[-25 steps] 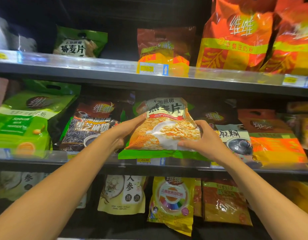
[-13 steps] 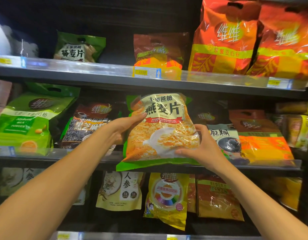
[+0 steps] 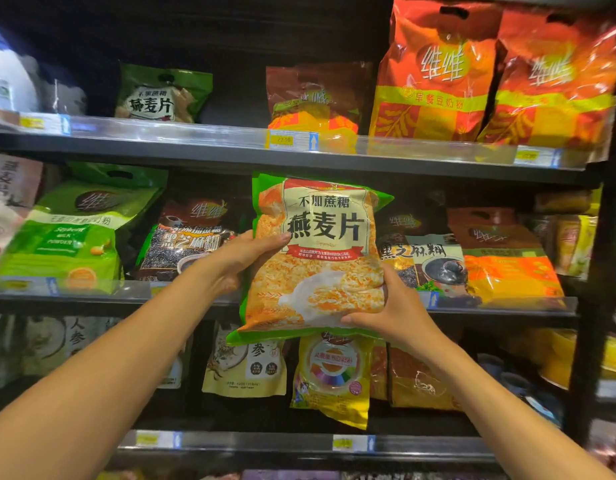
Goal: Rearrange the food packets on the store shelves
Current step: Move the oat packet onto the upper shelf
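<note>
Green plastic soy-milk-powder bag [image 3: 62, 233] is sitting at far left on the mid shelf [image 3: 133, 295], leaning back, w/ a dark black-sesame packet [image 3: 185, 244] just beside it on the right. Above those, on the top shelf [image 3: 195, 152], a small green oat-flake pouch [image 3: 161, 95] is standing upright behind the clear price rail. Left hand [image 3: 246, 256] is clamping the left edge of the big orange-and-green oat-flake packet [image 3: 317, 258], thumb lying across its front, other fingers hidden behind. That packet is hanging in the air in front of the mid shelf, roughly centre, tilted a bit, its top edge just under the top shelf's lip and its bottom edge overlapping a yellow pouch w/ a colour wheel [image 3: 332, 372] on the bottom shelf. Right hand [image 3: 395, 311] is gripping the packet's lower right corner, thumb on the front. Right of it, a 2nd black-sesame packet [image 3: 434, 261] and an orange foil bag [image 3: 504, 261] are resting on the mid shelf; two tall red-orange bags [image 3: 434, 74] are standing on the top shelf at right.
</note>
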`<state>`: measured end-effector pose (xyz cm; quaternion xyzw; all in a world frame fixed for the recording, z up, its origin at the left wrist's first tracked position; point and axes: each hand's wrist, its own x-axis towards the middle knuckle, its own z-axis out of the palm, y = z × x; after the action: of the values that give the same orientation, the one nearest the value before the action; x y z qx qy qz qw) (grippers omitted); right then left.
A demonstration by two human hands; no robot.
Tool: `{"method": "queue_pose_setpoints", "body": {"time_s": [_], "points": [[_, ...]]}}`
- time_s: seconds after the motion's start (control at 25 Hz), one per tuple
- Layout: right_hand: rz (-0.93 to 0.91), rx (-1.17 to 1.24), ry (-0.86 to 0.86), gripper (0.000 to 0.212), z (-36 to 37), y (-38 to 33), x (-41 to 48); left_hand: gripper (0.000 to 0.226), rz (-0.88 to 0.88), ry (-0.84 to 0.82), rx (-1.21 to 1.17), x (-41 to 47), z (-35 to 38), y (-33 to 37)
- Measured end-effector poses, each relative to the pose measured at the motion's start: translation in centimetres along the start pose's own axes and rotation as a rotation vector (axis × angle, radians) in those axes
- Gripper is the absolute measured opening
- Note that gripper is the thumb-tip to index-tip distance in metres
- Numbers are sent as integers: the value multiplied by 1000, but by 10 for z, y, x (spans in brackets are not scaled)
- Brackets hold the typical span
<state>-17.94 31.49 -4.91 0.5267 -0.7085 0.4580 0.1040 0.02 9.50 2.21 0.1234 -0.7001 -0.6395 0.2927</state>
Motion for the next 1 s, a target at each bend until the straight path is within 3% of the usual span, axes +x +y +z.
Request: {"method": "queue_pose_setpoints", "body": {"time_s": [0.16, 0.36, 0.8, 1.0], "points": [[-24, 36, -49, 92, 13, -14, -15, 52, -6, 22, -59, -20, -18, -9], [42, 219, -90, 83, 49, -53, -36, 33, 15, 34, -90, -56, -55, -14], [142, 364, -64, 71, 129, -161, -61, 51, 69, 76, -85, -146, -163, 3], [208, 449, -165, 57, 154, -202, -51, 48, 111, 100, -75, -173, -207, 19]]}}
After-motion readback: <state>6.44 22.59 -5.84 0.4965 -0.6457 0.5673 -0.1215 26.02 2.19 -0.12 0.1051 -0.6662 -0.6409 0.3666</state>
